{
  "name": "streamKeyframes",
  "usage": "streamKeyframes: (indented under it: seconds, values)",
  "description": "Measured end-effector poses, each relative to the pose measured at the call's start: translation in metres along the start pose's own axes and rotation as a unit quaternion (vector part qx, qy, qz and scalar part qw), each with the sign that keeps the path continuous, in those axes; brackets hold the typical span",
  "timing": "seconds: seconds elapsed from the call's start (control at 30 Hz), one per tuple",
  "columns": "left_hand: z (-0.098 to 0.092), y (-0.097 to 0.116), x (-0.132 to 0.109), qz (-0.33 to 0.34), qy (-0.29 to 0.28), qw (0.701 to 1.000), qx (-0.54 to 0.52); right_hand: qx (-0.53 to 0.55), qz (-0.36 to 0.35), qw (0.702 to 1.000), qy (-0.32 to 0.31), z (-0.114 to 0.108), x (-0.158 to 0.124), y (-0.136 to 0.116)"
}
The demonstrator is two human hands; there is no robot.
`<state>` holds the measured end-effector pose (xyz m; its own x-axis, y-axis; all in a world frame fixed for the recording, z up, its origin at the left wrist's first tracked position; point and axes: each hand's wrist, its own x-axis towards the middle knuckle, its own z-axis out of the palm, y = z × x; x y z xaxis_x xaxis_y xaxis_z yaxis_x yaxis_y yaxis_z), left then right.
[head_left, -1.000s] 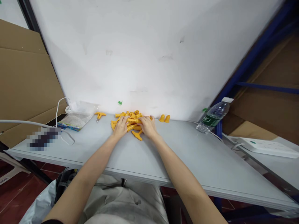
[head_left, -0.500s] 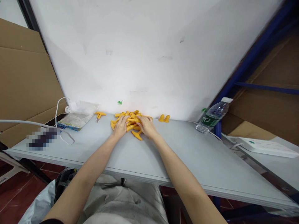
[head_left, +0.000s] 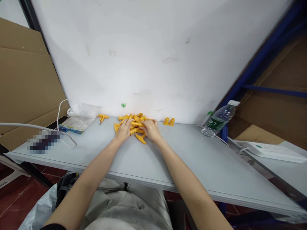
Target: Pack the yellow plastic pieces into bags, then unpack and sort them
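A pile of yellow plastic T-shaped parts [head_left: 135, 119] lies at the far side of the grey table [head_left: 168, 159], against the white wall. My left hand [head_left: 124, 129] rests on the pile's left side, its fingers curled over the parts. On the right side, my right hand [head_left: 151, 129] has its fingers bent around parts near the top. One yellow part [head_left: 141, 138] lies on the table between my two hands, nearer to me. Both forearms stretch across the table.
Two small yellow cones [head_left: 169, 121] stand right of the pile, and a single yellow T-part with a screw [head_left: 102, 118] lies to its left. Further left are a clear bag [head_left: 80, 119] and a white cable [head_left: 59, 111]. A water bottle [head_left: 219, 118] lies at the right, near a white power strip [head_left: 273, 150].
My hands have shifted only slightly on the pile; the right hand's fingers have crept a little toward the pile's top.
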<state>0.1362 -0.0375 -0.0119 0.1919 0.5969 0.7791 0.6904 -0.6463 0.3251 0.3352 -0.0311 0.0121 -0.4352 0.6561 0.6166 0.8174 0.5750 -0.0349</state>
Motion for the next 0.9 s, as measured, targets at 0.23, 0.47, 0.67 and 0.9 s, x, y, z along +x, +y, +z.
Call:
streamKeyframes:
  seconds: [0.23, 0.47, 0.67, 0.9]
  values:
    - [0.0031, 0.003, -0.0004, 0.005, 0.009, 1.0, -0.008, -0.036, 0.006, 0.999, 0.02, -0.0057, -0.0009, 0.0016]
    - [0.0024, -0.0015, -0.0001, -0.006, 0.032, 0.999, -0.026, 0.016, -0.018, 0.999, 0.034, 0.0009, -0.0029, 0.0037]
    - [0.0028, -0.0031, -0.0002, -0.013, 0.04, 0.999, -0.026, 0.036, -0.025, 0.999, 0.021, 0.0005, -0.0039, 0.0022]
    - [0.0026, -0.0032, 0.0002, -0.013, 0.04, 0.999, -0.028, 0.033, -0.023, 0.999, 0.022, 0.0009, -0.0022, 0.0032]
